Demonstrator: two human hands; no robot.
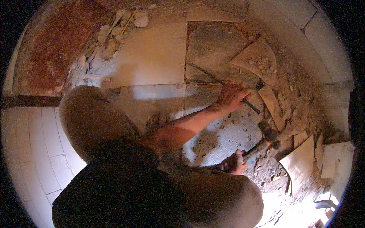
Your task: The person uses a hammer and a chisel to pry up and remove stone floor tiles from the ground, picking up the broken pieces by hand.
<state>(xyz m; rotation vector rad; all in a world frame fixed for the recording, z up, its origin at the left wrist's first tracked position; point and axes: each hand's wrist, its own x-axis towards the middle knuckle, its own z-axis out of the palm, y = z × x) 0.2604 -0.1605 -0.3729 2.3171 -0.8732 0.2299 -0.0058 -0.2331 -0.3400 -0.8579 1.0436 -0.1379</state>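
My left hand (231,97) is closed around a long dark chisel (206,72). The chisel slants across the floor, its far-left end at the edge of a beige tile (152,53) and its other end pointing toward the hammer. Lower right, beside my knee, my right hand (236,163) grips the handle of a hammer (268,132). The dark hammer head is apart from the chisel. Under both hands lies exposed grey mortar (220,133) with small pits and a ribbed pattern. Farther off is a bare dark square (215,40) where the tile surface is absent.
Broken tile pieces (270,104) and rubble (300,91) line the right side. A large loose tile piece (300,161) lies lower right, near a brightly lit patch. More debris (110,45) sits far left by a reddish-brown surface (57,45). White floor tiles (38,144) extend at left.
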